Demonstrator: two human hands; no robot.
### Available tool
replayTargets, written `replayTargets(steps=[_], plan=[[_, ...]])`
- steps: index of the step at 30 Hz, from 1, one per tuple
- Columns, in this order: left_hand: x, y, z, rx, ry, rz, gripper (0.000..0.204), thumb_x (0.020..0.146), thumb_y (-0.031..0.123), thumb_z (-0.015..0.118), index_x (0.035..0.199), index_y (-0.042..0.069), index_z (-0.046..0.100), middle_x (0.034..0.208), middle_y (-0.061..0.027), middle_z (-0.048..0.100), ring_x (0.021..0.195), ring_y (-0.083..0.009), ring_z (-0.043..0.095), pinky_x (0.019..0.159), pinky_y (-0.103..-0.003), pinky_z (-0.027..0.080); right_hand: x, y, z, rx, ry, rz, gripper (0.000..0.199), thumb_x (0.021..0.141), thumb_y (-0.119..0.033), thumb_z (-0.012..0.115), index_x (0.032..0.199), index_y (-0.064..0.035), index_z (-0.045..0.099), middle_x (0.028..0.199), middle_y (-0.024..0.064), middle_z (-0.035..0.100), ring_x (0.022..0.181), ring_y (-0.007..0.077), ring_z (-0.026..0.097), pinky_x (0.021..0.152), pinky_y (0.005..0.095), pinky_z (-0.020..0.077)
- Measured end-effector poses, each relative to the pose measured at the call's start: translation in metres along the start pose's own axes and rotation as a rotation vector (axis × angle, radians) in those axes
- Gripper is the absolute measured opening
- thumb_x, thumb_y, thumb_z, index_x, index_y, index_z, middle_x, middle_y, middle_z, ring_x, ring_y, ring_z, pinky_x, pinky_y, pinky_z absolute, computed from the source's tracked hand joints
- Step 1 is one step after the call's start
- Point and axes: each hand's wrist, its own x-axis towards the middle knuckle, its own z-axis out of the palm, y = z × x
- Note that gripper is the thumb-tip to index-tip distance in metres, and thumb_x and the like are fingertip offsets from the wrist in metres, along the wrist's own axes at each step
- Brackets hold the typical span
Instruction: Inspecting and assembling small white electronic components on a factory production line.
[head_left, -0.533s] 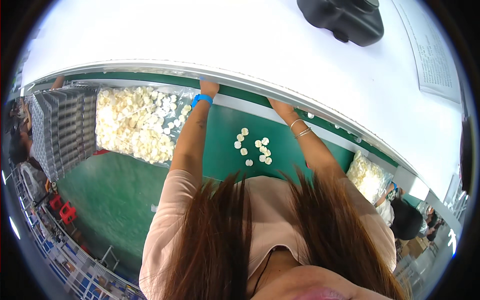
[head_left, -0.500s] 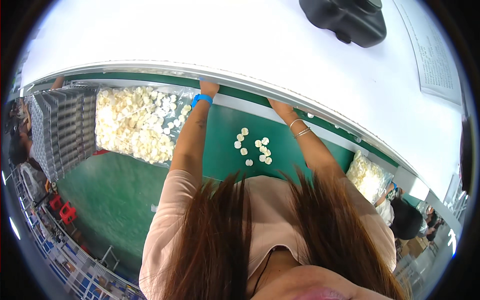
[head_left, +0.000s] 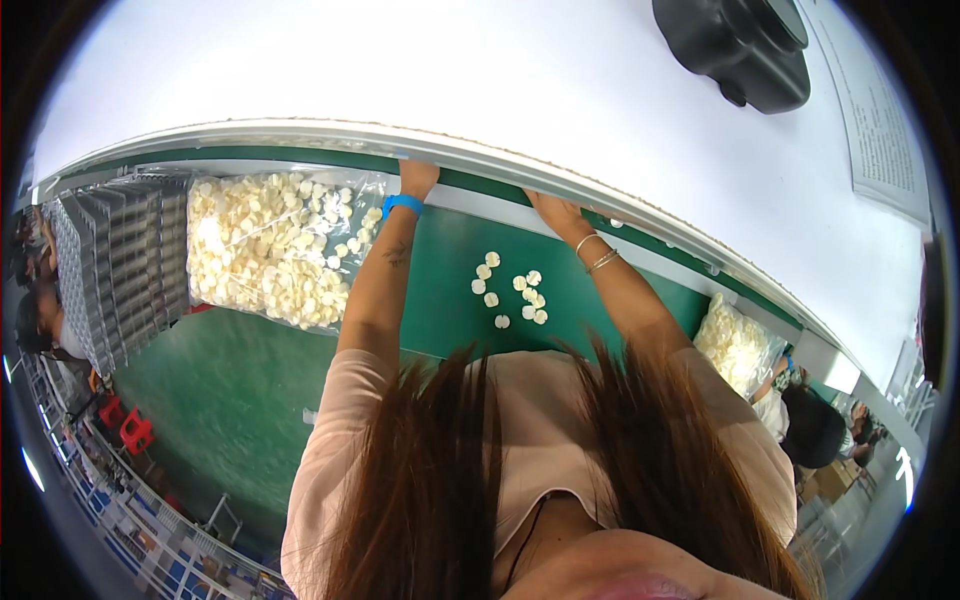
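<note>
left hand [head_left: 418,178]: up at the far edge of the green worktop [head_left: 440,300], fingers tucked under the white ledge [head_left: 480,160], so can't tell if the grip is clenched or loose; blue wristband [head_left: 402,204] on the wrist
right hand [head_left: 556,211]: also at that ledge, fingers hidden, grip state can't tell; thin bracelets [head_left: 596,255] on the wrist
loose discs [head_left: 510,295]: small cream cluster lying on the worktop between the two forearms, touching neither
big bag [head_left: 275,245]: clear, full of the same discs, just left of the left forearm
grey trays [head_left: 110,265]: stacked left of the bag
second bag [head_left: 738,345]: far right
</note>
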Motion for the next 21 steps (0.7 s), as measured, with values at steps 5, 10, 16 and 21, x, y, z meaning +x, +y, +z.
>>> replayTargets(steps=[5, 10, 16, 21], plan=[[0.005, 0.012, -0.038, -0.194, -0.012, -0.073, 0.03, 0.078, 0.007, 0.056, 0.106, 0.004, 0.064, 0.11, -0.0204, 0.062, 0.106, -0.0408, 0.054, 0.095, -0.047, 0.042, 0.0, -0.02, -0.011, 0.02, 0.063, -0.039, 0.042, 0.092, -0.038, 0.057, 0.112, -0.0014, 0.062, 0.105, 0.0202, 0.064, 0.094, 0.0372, 0.06, 0.083, 0.0432, 0.0474], [-0.005, 0.017, -0.063, -0.388, 0.111, -0.07, 0.025, 0.081, 0.014, 0.06, 0.102, 0.001, 0.064, 0.106, -0.0203, 0.064, 0.1, -0.0419, 0.056, 0.089, -0.047, 0.045, 0.031, -0.039, -0.042, 0.412, -0.116, 0.142, 0.041, 0.091, -0.038, 0.059, 0.112, -0.002, 0.062, 0.104, 0.0202, 0.064, 0.093, 0.0376, 0.06, 0.082, 0.0434, 0.0477], [0.004, 0.059, -0.099, -0.558, 0.08, -0.186, 0.024, 0.08, 0.017, 0.062, 0.099, 0.002, 0.066, 0.102, -0.0208, 0.065, 0.099, -0.0421, 0.057, 0.088, -0.045, 0.046, 0.012, -0.002, 0.008, 0.025, 0.175, -0.051, 0.033, 0.088, -0.031, 0.061, 0.103, -0.0016, 0.065, 0.094, 0.0189, 0.066, 0.085, 0.0383, 0.062, 0.077, 0.0445, 0.0493], [0.001, 0.0, -0.076, -0.593, 0.108, -0.414, 0.026, 0.083, 0.02, 0.06, 0.1, 0.0, 0.065, 0.1, -0.021, 0.066, 0.096, -0.0437, 0.059, 0.083, -0.043, 0.048, 0.03, -0.051, 0.003, 0.029, -0.07, 0.053, 0.027, 0.086, -0.026, 0.061, 0.099, -0.0027, 0.066, 0.091, 0.019, 0.066, 0.083, 0.0379, 0.062, 0.076, 0.0442, 0.0496]])
